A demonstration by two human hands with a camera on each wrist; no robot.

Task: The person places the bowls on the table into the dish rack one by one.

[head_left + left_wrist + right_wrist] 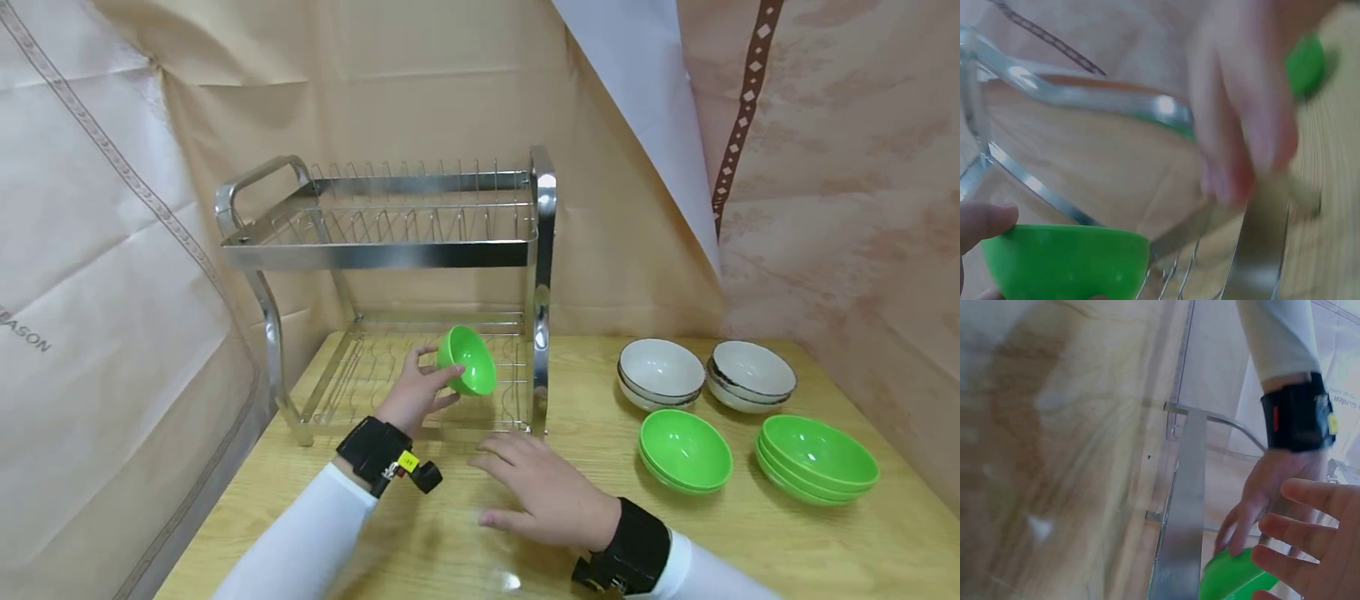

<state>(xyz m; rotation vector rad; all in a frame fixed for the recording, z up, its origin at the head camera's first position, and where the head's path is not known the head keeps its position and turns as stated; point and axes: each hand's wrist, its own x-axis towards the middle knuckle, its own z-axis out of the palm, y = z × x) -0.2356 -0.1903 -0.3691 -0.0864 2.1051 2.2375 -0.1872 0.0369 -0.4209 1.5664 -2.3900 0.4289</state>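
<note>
A small green bowl (467, 360) is tilted in my left hand (422, 387), thumb at its rim and fingers behind it. It hangs just over the lower tier of a two-tier metal dish rack (382, 255). In the left wrist view the green bowl (1066, 262) shows side-on, the thumb (988, 225) on its rim. My right hand (543, 492) holds nothing and hovers near the rack's front right corner, fingers spread. The right wrist view shows its fingers (1300, 534) extended, the bowl (1235, 575) and left hand beyond them.
To the right on the wooden table (592, 450) stand two stacks of green bowls, one round (686, 450) and one wider (817, 458). Behind them are two stacks of white bowls with dark rims (662, 371) (752, 375). Cloth (435, 83) hangs behind the rack.
</note>
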